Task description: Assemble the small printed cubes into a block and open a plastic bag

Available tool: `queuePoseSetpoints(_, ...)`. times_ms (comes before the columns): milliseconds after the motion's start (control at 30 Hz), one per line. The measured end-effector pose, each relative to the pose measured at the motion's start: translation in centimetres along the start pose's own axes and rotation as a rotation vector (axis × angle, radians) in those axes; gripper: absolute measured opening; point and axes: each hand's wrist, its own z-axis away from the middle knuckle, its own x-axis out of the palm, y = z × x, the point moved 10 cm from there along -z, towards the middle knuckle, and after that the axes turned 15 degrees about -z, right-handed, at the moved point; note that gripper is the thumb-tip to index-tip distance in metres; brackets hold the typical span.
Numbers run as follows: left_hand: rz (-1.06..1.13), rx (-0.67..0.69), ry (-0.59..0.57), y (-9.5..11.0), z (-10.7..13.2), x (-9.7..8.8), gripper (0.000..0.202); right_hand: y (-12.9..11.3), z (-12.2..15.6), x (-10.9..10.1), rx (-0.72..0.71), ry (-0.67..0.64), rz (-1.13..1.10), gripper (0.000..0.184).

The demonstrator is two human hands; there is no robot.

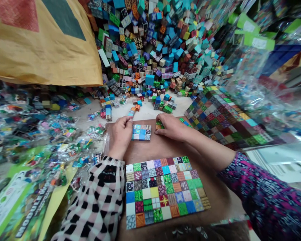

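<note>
My left hand (120,134) is closed, thumb and fingertips together, on a short row of orange and blue patterned cubes (132,111). Right beside that hand, a small block of blue, white and dark cubes (141,132) lies on the brown board (145,149). My right hand (172,126) curls over green and orange cubes (160,125), its fingers bent around them and partly hiding them. More green and blue cubes (185,122) show behind its wrist. Nearer to me, a large sheet of tightly packed patterned cubes (163,192) lies flat on the board.
A big heap of loose cubes (150,50) rises at the back. Small bagged pieces (72,140) crowd the left, by a green printed card (20,201). At right, another cube panel (223,117) leans among clear plastic bags (273,100). A yellow sack (45,50) stands back left.
</note>
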Motion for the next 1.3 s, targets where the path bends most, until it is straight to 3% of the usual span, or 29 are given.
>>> queuePoseSetpoints(533,-0.091,0.09,-0.036,1.2,0.4,-0.1,0.027,-0.9,1.2,0.6,-0.02,-0.028,0.056,0.026)
queuePoseSetpoints(667,-0.08,0.084,-0.047,1.1,0.4,0.0,0.025,-0.1,0.6,-0.4,-0.013,-0.007,-0.023,0.031)
queuePoseSetpoints(833,-0.067,0.097,-0.028,1.2,0.2,0.3,0.025,3.0,-1.7,-3.4,0.092,0.116,-0.106,0.032)
queuePoseSetpoints(967,-0.066,0.095,-0.037,1.0,0.0,0.6,0.024,6.0,-3.1,-5.9,0.228,0.345,0.039,0.034)
queuePoseSetpoints(1300,-0.098,0.074,-0.055,1.1,0.3,0.2,0.026,8.8,-3.4,-7.1,0.317,0.578,0.054,0.038)
